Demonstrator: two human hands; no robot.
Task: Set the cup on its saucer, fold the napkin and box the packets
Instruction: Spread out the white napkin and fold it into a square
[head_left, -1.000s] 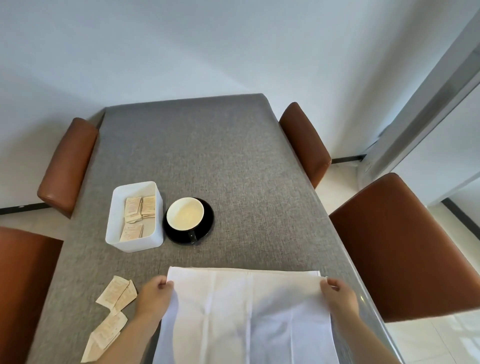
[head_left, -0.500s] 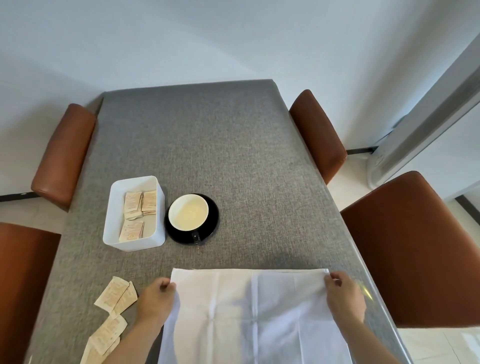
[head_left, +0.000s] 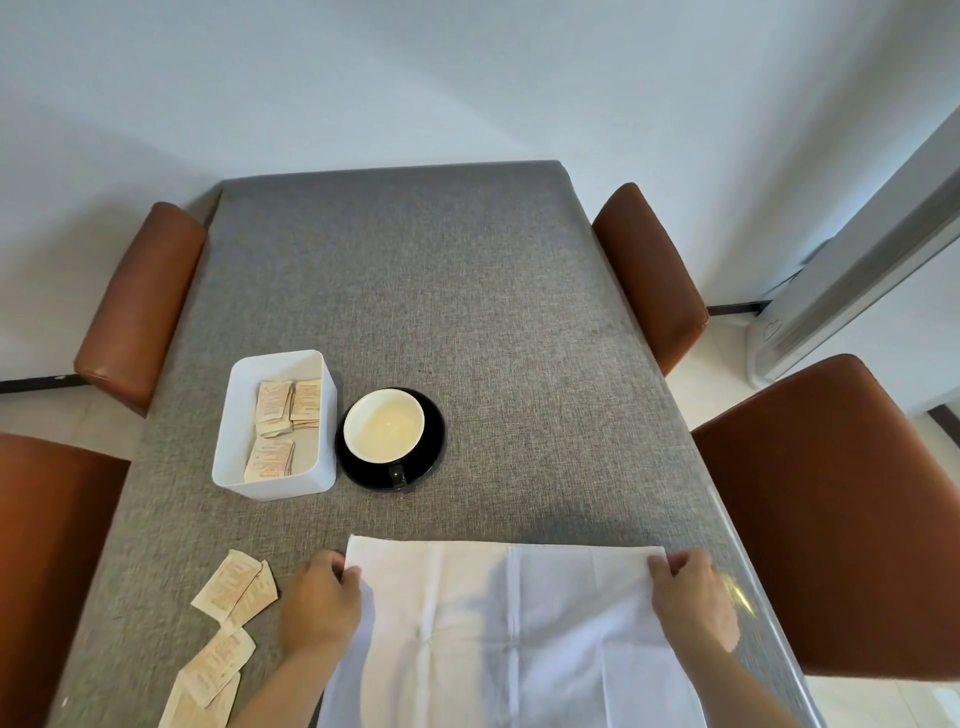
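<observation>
A white cloth napkin (head_left: 509, 623) lies spread at the near edge of the grey table (head_left: 415, 291). My left hand (head_left: 319, 603) pinches its far left corner and my right hand (head_left: 693, 597) pinches its far right corner. Farther back, a white cup (head_left: 383, 425) stands on a black saucer (head_left: 431, 441), handle toward me. Left of it a white box (head_left: 231, 441) holds several paper packets (head_left: 283, 410). Several more loose packets (head_left: 228, 623) lie on the table left of my left hand.
Brown leather chairs stand around the table: two on the left (head_left: 140, 306), one at the far right (head_left: 649, 270) and one close on the right (head_left: 841, 509). A white appliance (head_left: 810, 322) stands by the wall at the right.
The view has shifted slightly. Both hands keep their pinch on the napkin's far corners, with the far edge staying flat on the table.
</observation>
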